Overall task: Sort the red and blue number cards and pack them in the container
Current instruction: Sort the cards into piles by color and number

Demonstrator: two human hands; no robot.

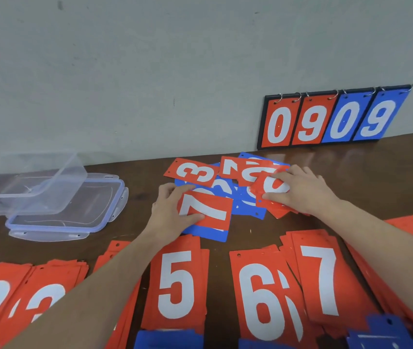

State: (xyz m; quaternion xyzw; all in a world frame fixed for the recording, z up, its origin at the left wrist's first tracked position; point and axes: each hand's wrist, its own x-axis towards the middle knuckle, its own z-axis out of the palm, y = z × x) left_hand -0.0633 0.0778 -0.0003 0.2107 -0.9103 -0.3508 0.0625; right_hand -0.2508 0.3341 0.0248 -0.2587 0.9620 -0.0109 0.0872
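A loose heap of red and blue number cards [228,187] lies mid-table by the wall. My left hand [172,210] pinches a red 7 card [208,210] that lies over a blue card [208,233]. My right hand [301,190] grips a small stack of red cards [273,195] at the heap's right. Sorted red stacks lie along the near edge: a 5 stack [177,283], a 6 stack [263,298], a 7 stack [323,278], and more at the left [6,298]. The clear plastic container [29,182] stands at the far left, empty.
The container's clear lid [74,210] lies flat beside it. A flip scoreboard [331,117] showing 0 9 0 9 leans on the grey wall at the back right. Blue cards [386,333] lie at the near edge.
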